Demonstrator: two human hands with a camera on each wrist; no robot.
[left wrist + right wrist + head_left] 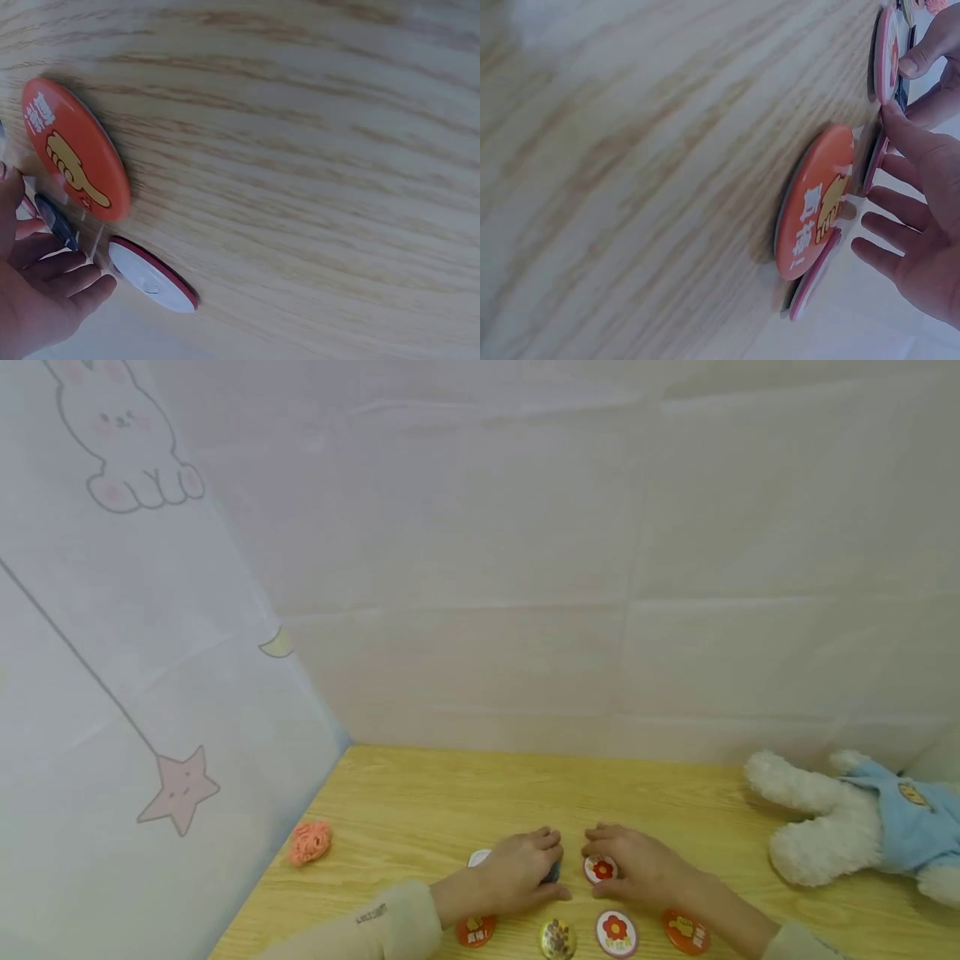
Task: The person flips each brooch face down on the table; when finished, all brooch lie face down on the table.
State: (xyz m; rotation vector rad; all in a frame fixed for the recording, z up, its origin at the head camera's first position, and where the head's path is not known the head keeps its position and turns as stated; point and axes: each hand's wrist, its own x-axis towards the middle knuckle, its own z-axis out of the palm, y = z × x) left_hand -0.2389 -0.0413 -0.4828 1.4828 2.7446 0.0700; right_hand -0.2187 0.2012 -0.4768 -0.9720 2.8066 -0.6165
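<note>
In the head view my left hand (517, 870) spans a dark blue button badge (553, 870) with thumb and fingertips at opposite edges. The left wrist view shows the same dark badge (56, 221) flat on the wood between thumb and fingers. Just to the right, my right hand (641, 864) holds a white badge with a red flower (601, 868) by its edges, thumb nearest me. Its other fingers spread loosely in the right wrist view. A white badge (478, 857) is partly hidden behind the left hand.
Nearer me lie an orange-red badge (476, 932), a yellow patterned badge (557, 939), a red-flower badge (617, 933) and another orange-red badge (687, 932). A coral yarn bundle (310, 842) sits left; a plush toy (862, 827) lies right. Cloth-covered walls (480, 677) bound the table.
</note>
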